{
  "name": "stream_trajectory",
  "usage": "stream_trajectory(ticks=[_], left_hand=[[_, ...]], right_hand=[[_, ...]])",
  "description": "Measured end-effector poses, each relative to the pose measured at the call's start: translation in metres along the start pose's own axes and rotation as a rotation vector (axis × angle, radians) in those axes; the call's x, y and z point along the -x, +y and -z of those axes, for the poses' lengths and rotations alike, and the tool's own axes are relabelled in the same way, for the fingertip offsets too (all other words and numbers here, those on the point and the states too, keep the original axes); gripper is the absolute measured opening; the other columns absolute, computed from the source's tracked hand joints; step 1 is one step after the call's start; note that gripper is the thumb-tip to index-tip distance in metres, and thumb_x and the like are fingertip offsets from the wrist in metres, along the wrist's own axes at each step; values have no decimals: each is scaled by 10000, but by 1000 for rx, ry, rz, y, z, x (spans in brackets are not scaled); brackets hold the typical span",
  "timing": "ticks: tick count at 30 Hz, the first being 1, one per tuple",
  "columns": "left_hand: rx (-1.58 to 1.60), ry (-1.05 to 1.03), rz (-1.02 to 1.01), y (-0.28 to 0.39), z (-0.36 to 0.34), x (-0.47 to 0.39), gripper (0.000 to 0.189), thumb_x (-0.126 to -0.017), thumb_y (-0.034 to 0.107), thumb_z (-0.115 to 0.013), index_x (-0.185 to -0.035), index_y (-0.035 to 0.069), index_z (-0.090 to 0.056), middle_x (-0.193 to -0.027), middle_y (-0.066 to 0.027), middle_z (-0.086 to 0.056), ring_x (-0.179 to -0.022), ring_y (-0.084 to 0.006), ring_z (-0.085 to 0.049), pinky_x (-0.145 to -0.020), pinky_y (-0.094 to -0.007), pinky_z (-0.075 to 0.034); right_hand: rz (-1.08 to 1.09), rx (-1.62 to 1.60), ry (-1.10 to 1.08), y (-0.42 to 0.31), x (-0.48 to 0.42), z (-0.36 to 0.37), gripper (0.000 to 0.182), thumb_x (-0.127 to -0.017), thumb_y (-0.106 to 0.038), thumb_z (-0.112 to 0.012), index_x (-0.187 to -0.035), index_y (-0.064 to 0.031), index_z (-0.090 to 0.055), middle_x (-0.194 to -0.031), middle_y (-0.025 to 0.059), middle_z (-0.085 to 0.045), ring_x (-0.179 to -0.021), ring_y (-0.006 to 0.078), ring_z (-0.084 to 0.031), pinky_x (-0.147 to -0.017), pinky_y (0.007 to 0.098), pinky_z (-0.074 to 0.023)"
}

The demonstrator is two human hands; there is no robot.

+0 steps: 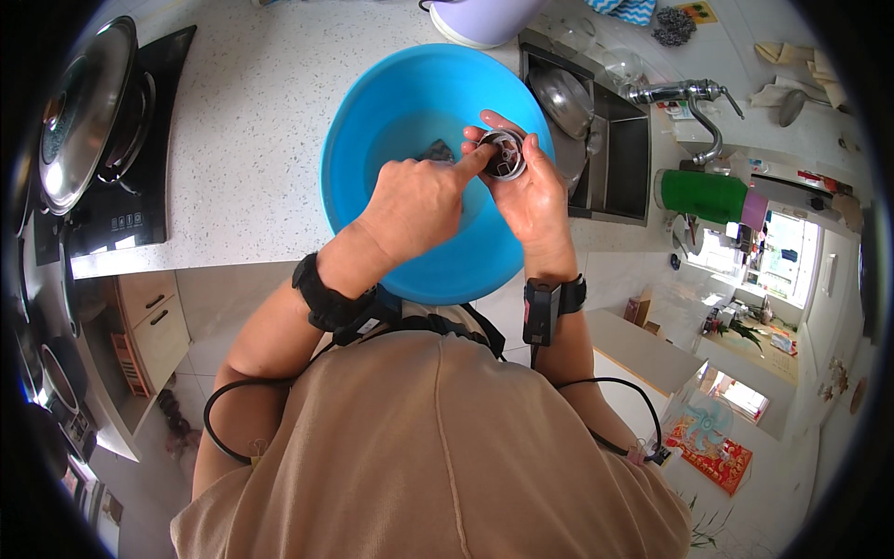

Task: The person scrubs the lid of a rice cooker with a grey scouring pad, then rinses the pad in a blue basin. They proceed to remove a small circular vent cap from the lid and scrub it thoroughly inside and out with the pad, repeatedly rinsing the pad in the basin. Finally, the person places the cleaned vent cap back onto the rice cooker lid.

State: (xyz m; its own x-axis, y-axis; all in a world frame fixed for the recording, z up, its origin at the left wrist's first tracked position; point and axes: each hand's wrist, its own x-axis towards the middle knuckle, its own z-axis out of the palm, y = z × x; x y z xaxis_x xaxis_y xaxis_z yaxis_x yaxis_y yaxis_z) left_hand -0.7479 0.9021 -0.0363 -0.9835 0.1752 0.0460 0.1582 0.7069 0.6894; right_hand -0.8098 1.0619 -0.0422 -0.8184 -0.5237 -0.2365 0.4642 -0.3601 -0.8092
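My right hand (534,199) holds a small round cup-like part (504,155) over the right side of a blue plastic basin (363,91). Its open side faces up and shows a dark inside with clear plastic ribs. The index finger of my left hand (419,206) reaches into that part at its left rim. The other fingers of this hand are curled, and their undersides are hidden. Shallow water (398,133) lies in the basin. A dark grey crumpled thing (438,149), perhaps a cloth, is in the water, partly behind my left hand.
The basin overhangs the front edge of a speckled countertop (244,140). Right of it is a sink (618,168) with a metal bowl (562,101) and a chrome faucet (698,105). A lilac kettle (482,17) stands behind. At left, a lidded pan (87,119) sits on a black cooktop (150,202).
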Motion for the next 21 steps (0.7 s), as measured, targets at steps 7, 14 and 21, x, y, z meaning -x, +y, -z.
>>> stream_trajectory(ticks=[7, 14, 21], left_hand=[[221, 12, 36, 7, -4, 0, 563, -730, 50, -564, -1284, 120, -487, -699, -154, -629, -637, -333, -622, -578, -420, -498], [332, 27, -58, 1, -6, -3, 568, -712, 40, -599, -1267, 128, -522, -658, -132, -610, -642, -304, -625, -589, -389, -494], [59, 8, -160, -8, 6, -5, 555, -717, 42, -576, -1249, 193, -537, -651, -119, -615, -591, -292, -614, -515, -377, -480]], right_hand=[[-10, -35, 23, 2, -1, -7, 593, -965, -405, -400, -1316, 73, -379, -1206, 243, -515, -1118, 318, -508, -1008, 431, -373], [-58, -70, -10, -1, -1, -5, 586, -958, -403, -410, -1322, 56, -386, -1204, 227, -523, -1102, 300, -517, -996, 427, -377], [-76, -99, -4, 1, 0, -5, 535, -943, -386, -455, -1264, 43, -448, -1139, 202, -553, -1092, 298, -526, -986, 442, -386]])
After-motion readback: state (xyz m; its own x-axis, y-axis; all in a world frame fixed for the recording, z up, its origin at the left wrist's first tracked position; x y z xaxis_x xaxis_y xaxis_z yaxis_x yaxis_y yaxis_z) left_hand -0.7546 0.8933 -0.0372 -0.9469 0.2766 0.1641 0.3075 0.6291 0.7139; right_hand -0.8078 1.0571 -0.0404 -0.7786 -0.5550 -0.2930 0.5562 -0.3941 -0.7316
